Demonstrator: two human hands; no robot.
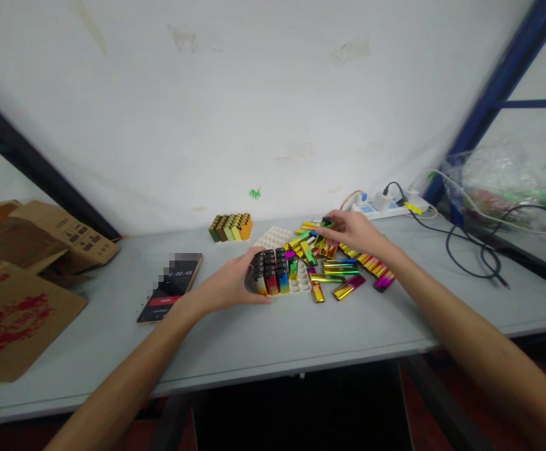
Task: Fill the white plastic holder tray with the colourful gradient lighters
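White plastic tray (302, 280) on the tabletop (301, 338), head view: part-filled with upright black-topped lighters (271, 273), shiny silver, red and blue lower down. From my end, left hand (233, 279) has its fingers wrapped round the loaded side; right hand (354, 230) pinches a greenish lighter (327, 223) over the loose metallic pile (340, 270).

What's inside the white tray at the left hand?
Upright lighters with black tops stand in the left part of the white tray; bare pockets show at its right. The left hand covers the tray's left edge, and the lighters hide the pockets beneath them.
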